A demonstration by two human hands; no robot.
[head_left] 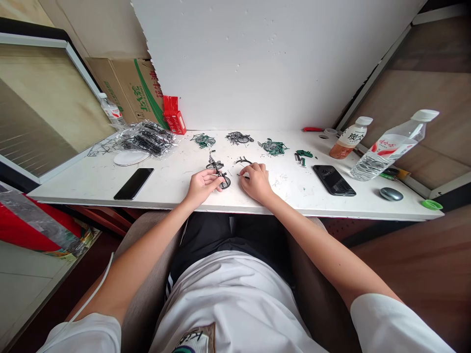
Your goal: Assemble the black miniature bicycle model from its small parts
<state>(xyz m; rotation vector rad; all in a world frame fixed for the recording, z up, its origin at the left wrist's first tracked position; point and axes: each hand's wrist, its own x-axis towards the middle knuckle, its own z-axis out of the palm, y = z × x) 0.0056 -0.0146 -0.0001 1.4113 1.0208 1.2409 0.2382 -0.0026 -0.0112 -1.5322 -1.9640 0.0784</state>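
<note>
Head view: a small black bike [220, 173] is held in the left hand [206, 186], thumb and fingers closed on its near wheel end; its handlebar end is pointed away, above the white table [172, 181]. The right hand [257, 181] is set just right of it, fingers curled, tips close together at a thin dark part; whether that part is gripped can't be told.

Out to the right of the right hand, near the table edge: green cap [431, 205], grey oval [391, 194], black phone [334, 180]. Another dark phone [133, 184] is laid left of the left hand.

Just beyond the right fingertips: curved black piece [243, 160]. Farther right, loose green and black parts [303, 156], then two bottles, water [382, 152] and brown drink [349, 142].

Beyond the left hand, off to the left: white disc [130, 157], bagged black parts [150, 139].

Straight beyond both hands, three clusters are spread: green [203, 140], black [239, 138], green [273, 146]. Farthest left, red box [174, 117] and carton [128, 88].
</note>
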